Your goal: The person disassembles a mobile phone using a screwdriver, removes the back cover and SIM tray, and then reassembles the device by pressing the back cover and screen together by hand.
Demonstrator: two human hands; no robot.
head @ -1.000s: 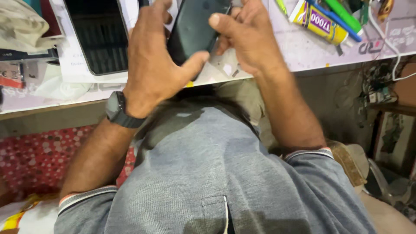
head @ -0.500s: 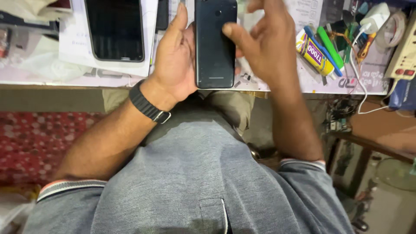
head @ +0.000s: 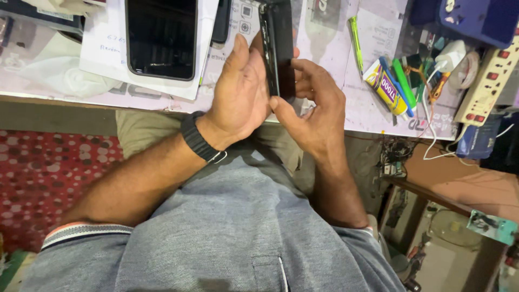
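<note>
— Item: dark phone (head: 278,51), where?
— Held edge-on above the surface (head: 335,48) rim, between both hands.
— Grip?
— Left hand (head: 238,94) clasps its left side; right hand (head: 316,111) pinches the lower end, thumb at the bottom edge.

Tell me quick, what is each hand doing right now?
Left hand: closed around the dark phone, held on edge.
Right hand: gripping the same phone, thumb on its lower end.
</note>
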